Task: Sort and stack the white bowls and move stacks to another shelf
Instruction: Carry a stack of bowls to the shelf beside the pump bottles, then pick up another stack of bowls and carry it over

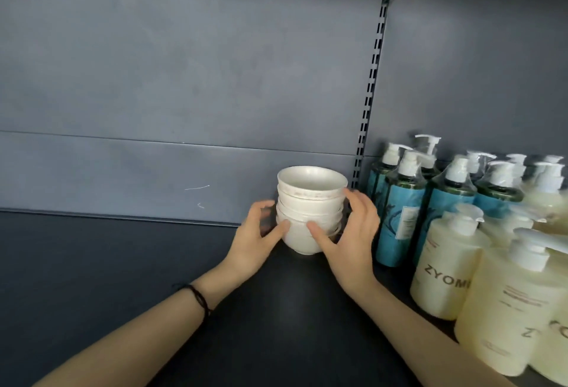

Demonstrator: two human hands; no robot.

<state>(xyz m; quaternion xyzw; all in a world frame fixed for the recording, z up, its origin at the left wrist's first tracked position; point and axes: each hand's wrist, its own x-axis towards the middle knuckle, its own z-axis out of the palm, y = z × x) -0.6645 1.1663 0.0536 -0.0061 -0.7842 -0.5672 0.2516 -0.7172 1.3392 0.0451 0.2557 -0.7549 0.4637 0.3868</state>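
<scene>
white bowl stack (310, 208), upright, on dark shelf (92, 263)

We've got teal pump bottles (399, 202) lined up on the right, cream ZYOM ones (445, 279) in front of them, grey back panel (184, 79) behind.

- The stack of bowls (310, 211) stands on the shelf (123, 279), towards its rear, just before the back panel (184, 79).
- The left hand (255, 242) holds the stack's left side and the right hand (347, 233) its right side; both thumbs touch the front of the lower bowls.
- A band (199, 297) sits on the left wrist.
- The slotted post (370, 85) rises behind the stack, just to its right.
- Right of the post, the tall bottles (399, 211) stand at the back and the wide bottles (445, 267) before them.
- The right hand lies between the stack and the tall bottles.
</scene>
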